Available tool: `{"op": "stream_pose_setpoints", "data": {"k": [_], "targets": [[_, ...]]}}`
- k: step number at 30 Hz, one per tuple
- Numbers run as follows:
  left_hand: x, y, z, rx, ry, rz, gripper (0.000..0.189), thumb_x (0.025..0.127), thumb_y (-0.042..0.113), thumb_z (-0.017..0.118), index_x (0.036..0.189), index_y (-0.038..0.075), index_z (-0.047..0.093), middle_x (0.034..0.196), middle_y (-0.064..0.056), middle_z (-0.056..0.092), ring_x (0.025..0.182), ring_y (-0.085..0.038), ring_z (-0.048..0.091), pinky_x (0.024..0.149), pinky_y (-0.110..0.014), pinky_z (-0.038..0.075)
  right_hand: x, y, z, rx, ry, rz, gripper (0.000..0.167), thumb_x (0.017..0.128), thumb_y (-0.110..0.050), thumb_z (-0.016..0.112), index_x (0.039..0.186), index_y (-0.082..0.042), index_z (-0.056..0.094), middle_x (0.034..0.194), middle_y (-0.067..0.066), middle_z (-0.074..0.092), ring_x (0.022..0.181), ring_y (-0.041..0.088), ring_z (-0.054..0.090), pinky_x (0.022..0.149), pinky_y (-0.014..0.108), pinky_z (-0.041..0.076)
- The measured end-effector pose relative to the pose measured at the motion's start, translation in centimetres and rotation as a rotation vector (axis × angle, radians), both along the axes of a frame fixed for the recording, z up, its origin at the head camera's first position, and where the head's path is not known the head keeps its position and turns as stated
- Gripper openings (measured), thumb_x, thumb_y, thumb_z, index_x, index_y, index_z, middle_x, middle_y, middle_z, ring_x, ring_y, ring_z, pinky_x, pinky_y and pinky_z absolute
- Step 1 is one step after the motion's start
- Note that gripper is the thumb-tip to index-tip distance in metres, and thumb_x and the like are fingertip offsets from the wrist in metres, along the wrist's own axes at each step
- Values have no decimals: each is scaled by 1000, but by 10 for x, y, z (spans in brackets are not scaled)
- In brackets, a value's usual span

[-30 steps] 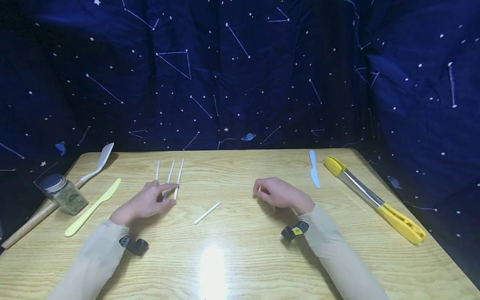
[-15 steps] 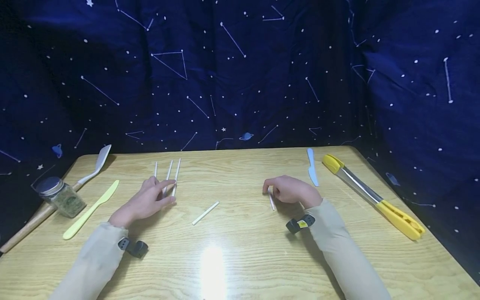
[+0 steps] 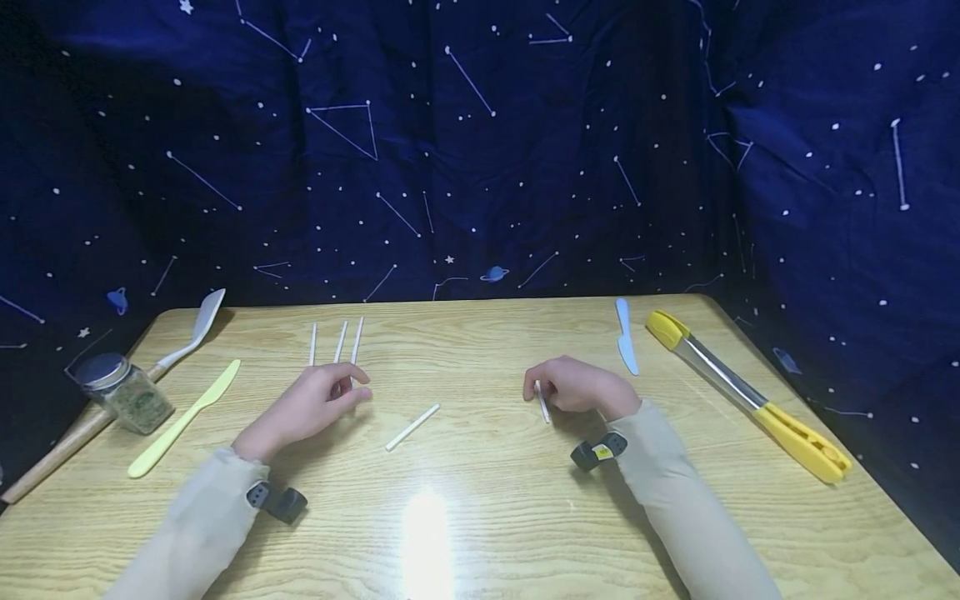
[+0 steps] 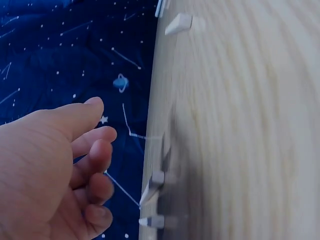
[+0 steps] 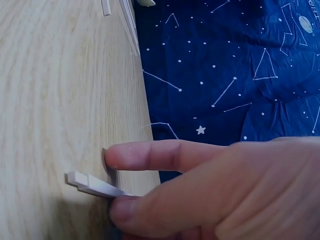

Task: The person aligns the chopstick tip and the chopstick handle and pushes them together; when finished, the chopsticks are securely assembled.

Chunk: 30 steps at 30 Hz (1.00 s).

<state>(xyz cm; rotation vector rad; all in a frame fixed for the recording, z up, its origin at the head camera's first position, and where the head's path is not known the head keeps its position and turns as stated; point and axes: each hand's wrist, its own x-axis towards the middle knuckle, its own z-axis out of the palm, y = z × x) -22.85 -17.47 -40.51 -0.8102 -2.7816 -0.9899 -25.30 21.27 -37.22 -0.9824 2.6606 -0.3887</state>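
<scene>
My left hand (image 3: 311,408) hovers over the near ends of three slim white sticks, among them the right one (image 3: 357,340), which lie side by side at the left. In the left wrist view its fingers are loosely bent, apart from the thumb, holding nothing. My right hand (image 3: 581,388) is low over the table around a white stick (image 3: 543,403). In the right wrist view, this stick (image 5: 100,186) lies beside the thumb tip; the index finger is spread away from it, and the stick's far part is hidden. Another white stick (image 3: 412,427) lies slanted between the hands.
A pale yellow knife (image 3: 187,417), a jar of dried herbs (image 3: 135,398) and a wooden-handled spatula (image 3: 202,318) lie at the left. To the right are a light blue knife (image 3: 626,336) and yellow-ended tongs (image 3: 727,379). A starry dark blue cloth (image 3: 480,208) hangs behind the table (image 3: 495,517).
The right hand has shifted right, and the white stick beneath it has come into view. The left hand has moved slightly right and lifted away from the three sticks.
</scene>
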Motion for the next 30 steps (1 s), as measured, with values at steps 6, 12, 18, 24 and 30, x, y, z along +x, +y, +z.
{"op": "stream_pose_setpoints", "data": {"k": [6,12,18,24,30], "targets": [[8,10,4,3,-47,-51,17,90,16,67,100,2,67,63,8,52,56,-3,42,53,-21,39,0,-1,0,-6,-2,22,29,73,16,58,83,-10,64,72,0,57,67,10,49,64,20,41],[15,20,9,-35,-77,-85,22,91,20,66,101,0,67,63,7,54,55,-2,43,53,-21,40,-1,-2,0,7,-41,13,25,72,13,63,80,-10,63,72,-1,58,67,8,47,63,20,41],[22,28,6,-116,-105,-103,25,90,25,67,101,3,68,64,10,54,53,-1,43,53,-20,40,0,-4,-3,-12,-39,31,24,72,12,64,79,-10,62,71,-2,55,65,6,46,62,20,40],[27,35,2,-125,-82,-129,15,86,28,71,87,13,67,67,11,55,58,-1,46,55,-20,41,3,-10,-3,-39,-40,25,19,76,7,68,78,-11,63,67,-4,53,63,6,44,60,20,39],[29,39,-6,-141,-39,-111,18,82,31,75,82,17,63,72,12,56,64,-3,49,59,-20,42,4,-15,-6,-28,-7,17,15,78,3,70,77,-11,64,64,-6,51,60,4,42,59,19,38]]}}
